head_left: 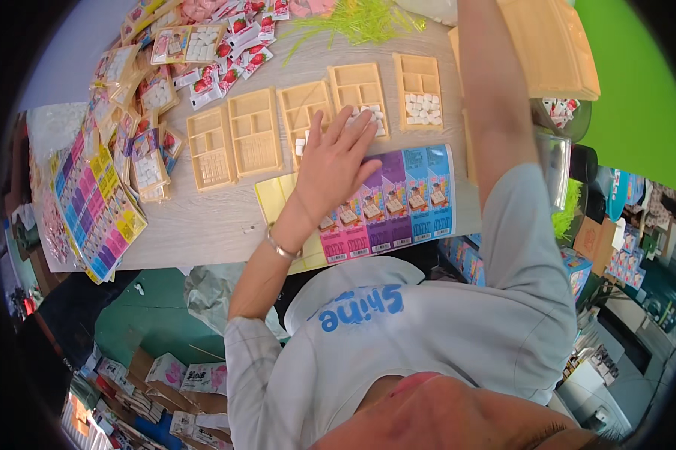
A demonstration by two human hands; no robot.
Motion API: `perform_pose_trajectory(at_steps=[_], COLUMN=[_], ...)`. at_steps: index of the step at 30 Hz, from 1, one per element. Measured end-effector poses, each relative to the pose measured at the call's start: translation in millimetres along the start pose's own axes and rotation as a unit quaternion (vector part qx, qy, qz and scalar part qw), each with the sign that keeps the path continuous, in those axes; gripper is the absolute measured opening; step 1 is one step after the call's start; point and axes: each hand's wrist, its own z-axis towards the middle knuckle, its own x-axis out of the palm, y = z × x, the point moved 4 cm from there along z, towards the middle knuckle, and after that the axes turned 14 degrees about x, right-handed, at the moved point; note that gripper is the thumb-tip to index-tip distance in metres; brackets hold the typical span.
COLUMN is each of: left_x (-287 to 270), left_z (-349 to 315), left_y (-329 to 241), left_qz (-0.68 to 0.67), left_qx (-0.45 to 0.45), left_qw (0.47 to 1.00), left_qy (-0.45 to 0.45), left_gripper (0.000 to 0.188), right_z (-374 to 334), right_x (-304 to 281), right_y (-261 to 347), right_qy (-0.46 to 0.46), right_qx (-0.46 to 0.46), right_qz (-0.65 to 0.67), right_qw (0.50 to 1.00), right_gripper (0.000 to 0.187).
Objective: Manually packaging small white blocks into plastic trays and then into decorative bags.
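My left hand (334, 157), with a bracelet at the wrist, lies palm down with its fingers apart over two beige compartment trays. One tray (302, 95) shows a few small white pieces beside the fingers. In the other tray (355, 75), white pieces (375, 118) show partly under the fingertips. To the right, a tray (415, 66) has one compartment filled with white pieces (423, 109). Two trays (210, 142) at the left end of the row hold none. My right forearm (495, 82) reaches past the top edge, so its hand is out of sight.
Printed coloured sheets (417, 191) lie under my left wrist. Packed trays (149, 165), more sheets (102, 202) and strawberry-printed sachets (233, 56) pile up on the left. Green shredded strips (357, 19) lie at the back. Stacked trays (548, 45) and a sachet bowl (561, 112) stand right.
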Motion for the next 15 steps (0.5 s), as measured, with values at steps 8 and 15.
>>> perform_pose_trajectory(at_steps=[8, 15], left_x=[-7, 12], left_z=[-81, -87], left_y=[-51, -64], left_qz=[-0.108, -0.051], left_qx=[-0.026, -0.081], left_qw=[0.994, 0.993], left_qy=[0.022, 0.072], left_gripper=[0.053, 0.058], right_z=[87, 92], right_x=[91, 81], right_y=[-27, -12], right_qy=[0.093, -0.149], right_qx=[-0.106, -0.129], right_qz=[-0.116, -0.039], right_qw=[0.983, 0.98], right_gripper=[0.03, 0.025])
